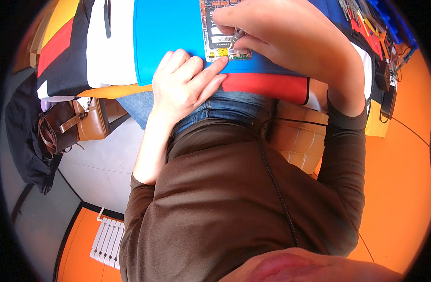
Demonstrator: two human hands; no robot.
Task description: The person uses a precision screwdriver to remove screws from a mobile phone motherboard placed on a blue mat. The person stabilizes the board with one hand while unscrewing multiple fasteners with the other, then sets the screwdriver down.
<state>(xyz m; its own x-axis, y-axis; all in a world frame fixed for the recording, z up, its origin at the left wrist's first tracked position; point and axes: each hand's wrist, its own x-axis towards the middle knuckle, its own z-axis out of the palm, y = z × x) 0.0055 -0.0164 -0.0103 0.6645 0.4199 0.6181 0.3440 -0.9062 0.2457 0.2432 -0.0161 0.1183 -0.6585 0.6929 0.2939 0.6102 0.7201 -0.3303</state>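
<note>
Tweezers (236, 35) sit pinched between the thumb and fingers of my right hand (290, 40), which comes down from the upper right of the frame and is closed tight on them, the tips angled toward the lower edge of the opened phone (220, 33). The phone lies back-off at the upper middle of the frame, on the blue mat (168, 33) that covers this part of the tabletop, its battery and green circuit board showing; I judge the mat is there to keep the small parts from sliding. My left hand (187, 82) rests just below and left of the phone, fingers curled loosely together, the forefinger stretched out so its tip touches the phone's lower corner. It grips nothing; it seems only to pin the phone steady while the tweezers work. So the phone is directly under my right hand and just beyond the fingertips of my left, near the mat's lower edge. Below the mat a red and white cloth (267, 87) hangs over the tabletop edge toward my lap. At the upper right of the frame a row of small tools (361, 16) lies well apart from both hands, and at the left a brown bag (86, 120) stands on the floor.
</note>
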